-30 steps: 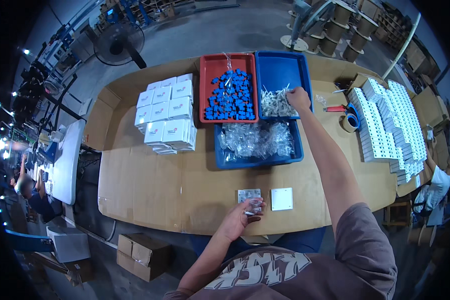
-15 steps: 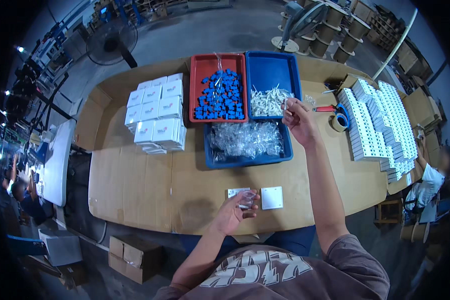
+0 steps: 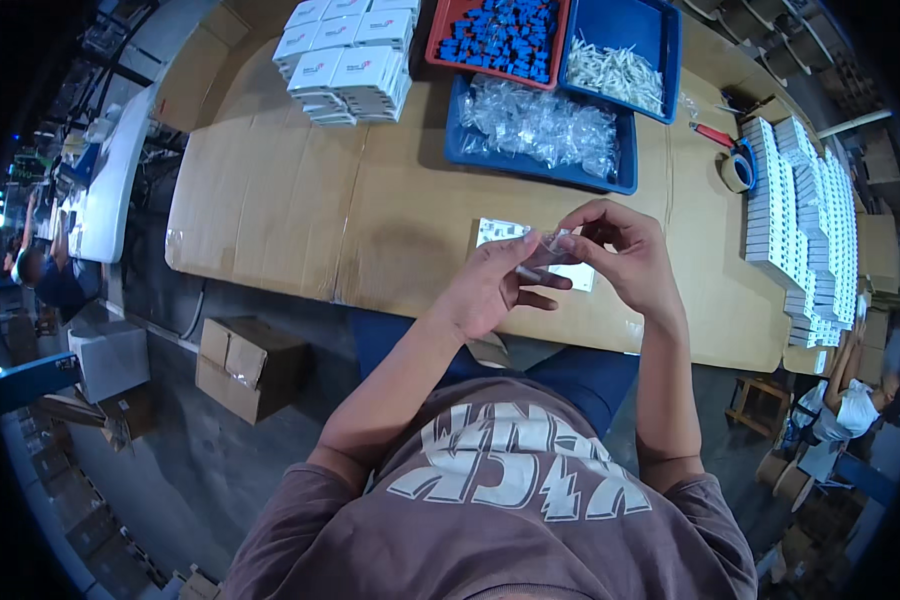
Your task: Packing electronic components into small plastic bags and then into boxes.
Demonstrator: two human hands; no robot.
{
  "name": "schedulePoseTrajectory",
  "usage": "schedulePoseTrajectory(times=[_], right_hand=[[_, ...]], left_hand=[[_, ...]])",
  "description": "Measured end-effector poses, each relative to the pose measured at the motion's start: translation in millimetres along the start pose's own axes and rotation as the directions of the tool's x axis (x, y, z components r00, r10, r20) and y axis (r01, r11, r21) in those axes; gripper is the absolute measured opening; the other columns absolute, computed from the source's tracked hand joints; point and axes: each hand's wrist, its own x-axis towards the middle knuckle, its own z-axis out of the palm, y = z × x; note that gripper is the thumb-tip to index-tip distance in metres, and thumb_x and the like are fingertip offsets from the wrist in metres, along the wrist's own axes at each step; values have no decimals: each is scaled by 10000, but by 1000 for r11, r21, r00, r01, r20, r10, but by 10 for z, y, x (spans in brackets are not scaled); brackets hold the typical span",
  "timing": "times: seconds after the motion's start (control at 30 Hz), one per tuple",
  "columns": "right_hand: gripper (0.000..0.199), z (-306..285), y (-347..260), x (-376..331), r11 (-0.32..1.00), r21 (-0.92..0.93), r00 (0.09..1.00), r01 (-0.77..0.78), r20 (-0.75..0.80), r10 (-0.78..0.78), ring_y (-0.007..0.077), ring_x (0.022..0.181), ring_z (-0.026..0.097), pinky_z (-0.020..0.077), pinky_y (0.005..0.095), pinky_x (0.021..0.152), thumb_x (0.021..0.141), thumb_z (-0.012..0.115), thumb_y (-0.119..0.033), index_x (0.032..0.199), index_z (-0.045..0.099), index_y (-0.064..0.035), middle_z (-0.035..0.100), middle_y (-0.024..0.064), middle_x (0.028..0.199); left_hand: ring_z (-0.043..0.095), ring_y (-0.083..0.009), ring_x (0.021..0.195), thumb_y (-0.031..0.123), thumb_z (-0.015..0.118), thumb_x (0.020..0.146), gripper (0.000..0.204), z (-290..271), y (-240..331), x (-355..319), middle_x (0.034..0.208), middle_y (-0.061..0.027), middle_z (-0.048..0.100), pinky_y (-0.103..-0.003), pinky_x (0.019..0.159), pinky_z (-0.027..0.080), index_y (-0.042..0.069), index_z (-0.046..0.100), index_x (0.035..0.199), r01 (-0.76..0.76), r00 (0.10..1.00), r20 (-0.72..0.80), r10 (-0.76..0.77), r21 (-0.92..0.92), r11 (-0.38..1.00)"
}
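My left hand (image 3: 485, 288) is over the near middle of the table, gripping a small clear plastic bag (image 3: 550, 243) by thumb and fingers. Across from it, my right hand (image 3: 632, 262) pinches the same bag at its right side. Whether a small part sits inside the bag or in my right fingertips is hidden. Under the hands lie two flat white square pieces, a left one (image 3: 497, 231) with dark markings and a right one (image 3: 582, 278), both partly covered.
Beyond are a blue tray (image 3: 530, 171) of clear bags, a red tray (image 3: 492, 74) of blue clips and another blue tray (image 3: 625, 22) of white pieces. White boxes (image 3: 355, 65) are stacked left, more boxes (image 3: 775, 215) right. Tape (image 3: 732, 173) and a red-handled tool (image 3: 710, 134) lie nearby.
My right hand has come back from the tray of white pieces to the bag in my left hand. The view has tilted down, so the trays appear higher.
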Motion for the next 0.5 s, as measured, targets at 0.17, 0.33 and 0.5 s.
schedulePoseTrajectory(times=[0.17, 0.33, 0.5], right_hand=[[107, 21, -214, -72, 952, -300, 992, 53, 128, -15, 62, 713, 542, 396, 235, 605, 859, 774, -62, 960, 745, -42, 692, -13, 881], [116, 18, -330, -13, 938, -312, 930, 150, 367, -26, 161, 917, 646, 512, 309, 791, 852, 766, -43, 954, 741, 5, 701, 87, 1120], [218, -4, -186, -10, 955, -245, 861, 167, 509, -21, 276, 1168, 659, 517, 367, 961, 977, 671, -129, 1135, 754, -5, 647, 189, 1354]], left_hand=[[730, -266, 1010, 424, 555, 1056, 448, 89, -80, -165, 1166, -107, 721, -401, 758, 623, 39, 631, 1270, 16, 999, -28, -18, -42, 999], [739, -275, 994, 379, 606, 1040, 397, 111, -177, -283, 1114, -102, 734, -404, 756, 621, 39, 647, 1241, 44, 996, -72, -47, -43, 998], [738, -263, 1000, 402, 615, 1032, 393, 53, -209, -253, 1101, -87, 737, -400, 753, 620, 67, 644, 1235, 41, 997, -64, -44, -47, 998]])
